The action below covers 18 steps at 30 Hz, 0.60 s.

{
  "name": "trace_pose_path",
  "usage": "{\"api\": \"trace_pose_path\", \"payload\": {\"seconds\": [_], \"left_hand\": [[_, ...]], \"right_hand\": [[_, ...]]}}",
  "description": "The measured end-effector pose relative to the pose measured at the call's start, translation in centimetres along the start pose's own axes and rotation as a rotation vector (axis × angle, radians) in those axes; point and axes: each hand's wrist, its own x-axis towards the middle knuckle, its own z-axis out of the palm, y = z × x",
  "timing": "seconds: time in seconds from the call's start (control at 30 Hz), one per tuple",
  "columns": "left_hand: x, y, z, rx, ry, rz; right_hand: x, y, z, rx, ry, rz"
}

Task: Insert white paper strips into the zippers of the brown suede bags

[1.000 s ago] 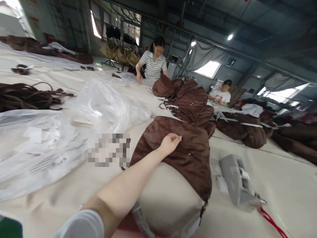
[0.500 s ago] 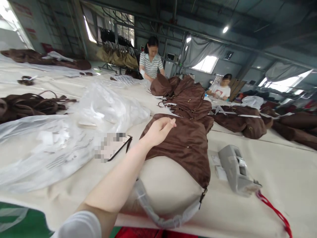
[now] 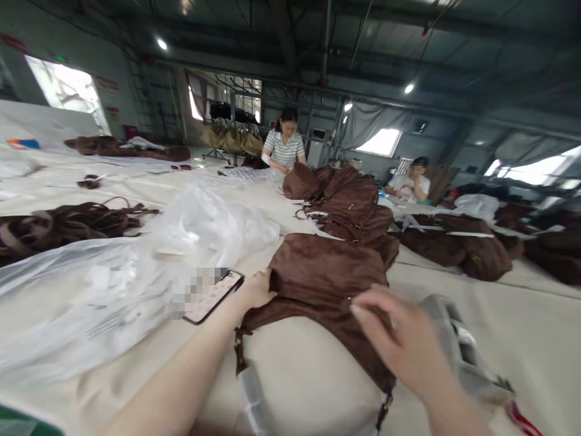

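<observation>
A brown suede-like handbag point(image 3: 327, 266) lies flat in front of me, its wrapped strap point(image 3: 254, 399) curving towards me. My left hand point(image 3: 258, 289) is at the bag's left edge, fingers curled over the fabric and closed on it. Over the bag's right side hovers my right hand point(image 3: 403, 333), somewhat blurred, thumb and forefinger curved with a gap between them. Its fingertips are near the small metal zip pull point(image 3: 348, 298); whether they touch the bag is unclear. Partly behind this hand stands a grey tape dispenser point(image 3: 458, 339).
A phone point(image 3: 213, 297) lies left of the bag, beside crumpled clear plastic bags point(image 3: 136, 303). Brown straps point(image 3: 77, 227) are heaped at the left. More brown bags point(image 3: 345, 194) are piled beyond, with others point(image 3: 467, 242) at the right. Two people point(image 3: 285, 148) sit or stand across the table.
My left hand has moved from the bag's upper middle to its left edge. My right hand has come in from the right, over the bag. The view has shifted slightly.
</observation>
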Motion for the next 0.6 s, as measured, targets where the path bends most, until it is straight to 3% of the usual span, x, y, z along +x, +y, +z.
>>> {"api": "trace_pose_path", "payload": {"seconds": [0.07,0.17,0.23,0.33,0.43,0.53,0.6], "left_hand": [[1.2,-0.3,1.1,-0.080,0.049,0.054],[2.3,-0.7,1.8,-0.345,0.094,0.157],[2.0,-0.7,1.5,-0.560,0.071,0.224],[0.8,-0.5,0.7,-0.839,0.021,0.228],[0.3,-1.3,0.6,-1.033,-0.067,0.135],[0.1,-2.5,1.1,-1.020,-0.219,0.094],[-0.5,-2.8,1.1,-0.879,-0.247,0.094]], "right_hand": [[-0.3,-0.1,1.4,-0.031,-0.152,0.063],[-1.1,-0.1,5.9,-0.046,-0.423,0.126],[-1.2,0.6,8.9,-0.087,-0.491,0.096],[-0.6,3.1,11.9,-0.227,-0.437,0.045],[0.8,7.1,14.0,-0.387,-0.309,0.027],[1.6,10.0,15.8,-0.443,-0.221,0.005],[1.3,10.9,16.6,-0.440,-0.168,-0.012]]}}
